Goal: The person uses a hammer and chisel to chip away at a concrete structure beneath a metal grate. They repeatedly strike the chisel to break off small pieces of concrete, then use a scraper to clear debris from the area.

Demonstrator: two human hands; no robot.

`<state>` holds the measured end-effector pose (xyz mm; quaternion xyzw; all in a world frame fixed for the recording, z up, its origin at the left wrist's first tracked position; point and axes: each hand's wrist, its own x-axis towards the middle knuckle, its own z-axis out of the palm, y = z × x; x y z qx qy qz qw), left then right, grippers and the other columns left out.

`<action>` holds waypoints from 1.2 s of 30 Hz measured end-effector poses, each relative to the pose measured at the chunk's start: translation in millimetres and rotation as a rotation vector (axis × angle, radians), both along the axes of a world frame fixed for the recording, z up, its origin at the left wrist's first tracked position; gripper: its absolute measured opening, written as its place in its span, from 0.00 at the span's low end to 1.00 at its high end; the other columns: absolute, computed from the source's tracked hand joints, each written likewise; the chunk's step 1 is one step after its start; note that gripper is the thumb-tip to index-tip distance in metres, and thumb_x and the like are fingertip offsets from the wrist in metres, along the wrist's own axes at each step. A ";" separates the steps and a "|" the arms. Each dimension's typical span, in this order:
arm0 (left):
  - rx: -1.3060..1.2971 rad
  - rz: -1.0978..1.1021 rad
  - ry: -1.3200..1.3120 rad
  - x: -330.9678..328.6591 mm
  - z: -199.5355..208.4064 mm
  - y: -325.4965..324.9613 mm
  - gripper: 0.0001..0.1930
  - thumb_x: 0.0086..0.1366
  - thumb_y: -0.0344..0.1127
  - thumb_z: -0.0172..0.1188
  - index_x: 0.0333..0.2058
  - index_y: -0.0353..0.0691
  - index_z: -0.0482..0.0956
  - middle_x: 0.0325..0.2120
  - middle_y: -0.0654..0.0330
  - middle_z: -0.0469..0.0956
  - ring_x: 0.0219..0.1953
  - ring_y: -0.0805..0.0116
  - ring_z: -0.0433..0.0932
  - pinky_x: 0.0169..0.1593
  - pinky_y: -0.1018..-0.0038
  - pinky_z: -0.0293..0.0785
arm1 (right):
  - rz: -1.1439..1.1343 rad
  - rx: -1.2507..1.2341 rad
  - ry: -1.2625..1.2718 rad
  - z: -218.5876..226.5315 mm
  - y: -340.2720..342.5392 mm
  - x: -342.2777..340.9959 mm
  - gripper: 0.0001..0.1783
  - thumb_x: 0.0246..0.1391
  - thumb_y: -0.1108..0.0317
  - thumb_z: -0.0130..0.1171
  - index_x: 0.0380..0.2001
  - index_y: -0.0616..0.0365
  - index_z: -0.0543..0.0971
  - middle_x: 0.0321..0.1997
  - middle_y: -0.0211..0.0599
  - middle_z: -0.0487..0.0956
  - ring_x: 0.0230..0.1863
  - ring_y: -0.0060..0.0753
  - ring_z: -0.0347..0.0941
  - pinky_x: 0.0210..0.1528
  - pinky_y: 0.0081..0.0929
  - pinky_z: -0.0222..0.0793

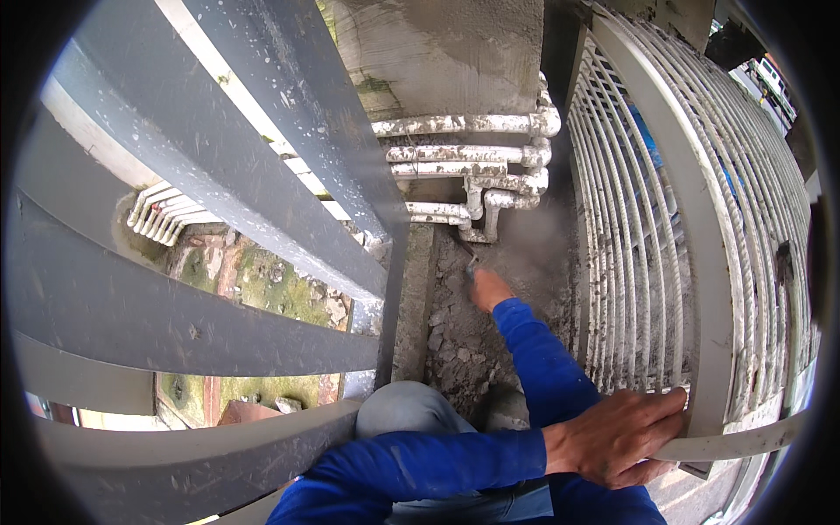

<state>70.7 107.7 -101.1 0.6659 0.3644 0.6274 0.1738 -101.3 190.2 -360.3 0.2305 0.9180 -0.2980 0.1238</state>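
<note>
My right hand (490,290) reaches down into the narrow gap and is closed round a small hand tool (471,259). A thin metal part of the tool shows; its kind is unclear, and its tip points toward the lowest white pipes (437,210). Grey rubble and soil (459,350) lie under and beside this hand. My left arm crosses over my right arm. At its end, my left hand (617,437) is wrapped round a pale flat metal rail (735,446) next to the barred frame.
Dark grey metal slats (201,289) stand close on my left. On my right rises a white barred metal grille (634,236). A concrete wall (446,52) closes the far end, with dust (535,234) below the pipes. Mossy ground (271,289) shows between the slats.
</note>
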 end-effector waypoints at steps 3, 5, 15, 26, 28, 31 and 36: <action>0.006 0.021 -0.031 -2.5 -1.2 -2.5 0.18 0.62 0.44 0.57 0.34 0.30 0.70 0.34 0.51 0.64 0.26 0.53 0.72 0.25 0.60 0.70 | 0.100 -0.047 -0.146 -5.1 -11.3 28.9 0.20 0.56 0.74 0.55 0.53 0.61 0.74 0.55 0.60 0.77 0.58 0.61 0.73 0.60 0.50 0.70; 0.001 0.029 -0.029 -1.2 -1.7 -2.5 0.18 0.62 0.44 0.57 0.34 0.31 0.70 0.34 0.51 0.64 0.25 0.54 0.71 0.24 0.61 0.69 | 0.205 -0.004 -0.124 -6.0 -17.8 59.3 0.20 0.53 0.72 0.57 0.51 0.63 0.74 0.50 0.62 0.78 0.54 0.64 0.74 0.56 0.51 0.71; -0.124 0.010 0.046 1.4 2.5 -4.0 0.24 0.68 0.52 0.53 0.31 0.30 0.71 0.35 0.50 0.65 0.26 0.52 0.72 0.27 0.60 0.73 | 0.491 -0.128 -0.131 62.6 -72.9 230.9 0.22 0.52 0.68 0.59 0.51 0.64 0.72 0.45 0.60 0.80 0.50 0.64 0.76 0.50 0.52 0.73; -0.037 0.045 0.051 -3.7 1.3 -5.2 0.21 0.68 0.48 0.54 0.34 0.30 0.70 0.33 0.51 0.64 0.24 0.53 0.71 0.25 0.60 0.70 | 0.137 0.018 0.083 41.0 -27.6 117.6 0.23 0.55 0.65 0.58 0.54 0.60 0.72 0.48 0.57 0.79 0.52 0.61 0.75 0.56 0.51 0.69; -0.030 0.034 0.034 -7.9 3.1 -7.5 0.20 0.66 0.46 0.55 0.34 0.30 0.70 0.33 0.51 0.64 0.24 0.54 0.71 0.24 0.60 0.69 | 0.100 0.039 -0.005 45.7 -23.2 66.3 0.23 0.56 0.66 0.57 0.54 0.60 0.72 0.50 0.57 0.79 0.53 0.60 0.75 0.56 0.51 0.71; -0.018 0.027 0.011 -4.0 2.6 -2.9 0.17 0.61 0.43 0.59 0.33 0.30 0.70 0.33 0.52 0.65 0.24 0.54 0.72 0.25 0.60 0.70 | 0.025 0.100 -0.118 35.1 -3.9 5.4 0.22 0.57 0.68 0.56 0.54 0.61 0.72 0.53 0.58 0.78 0.54 0.59 0.75 0.56 0.50 0.71; -0.012 0.042 -0.015 -5.7 -1.8 4.5 0.15 0.57 0.40 0.60 0.30 0.32 0.71 0.30 0.53 0.65 0.25 0.57 0.73 0.27 0.60 0.71 | 0.178 0.060 -0.109 8.1 -30.5 17.1 0.22 0.59 0.74 0.50 0.57 0.64 0.70 0.52 0.61 0.78 0.55 0.61 0.75 0.56 0.50 0.72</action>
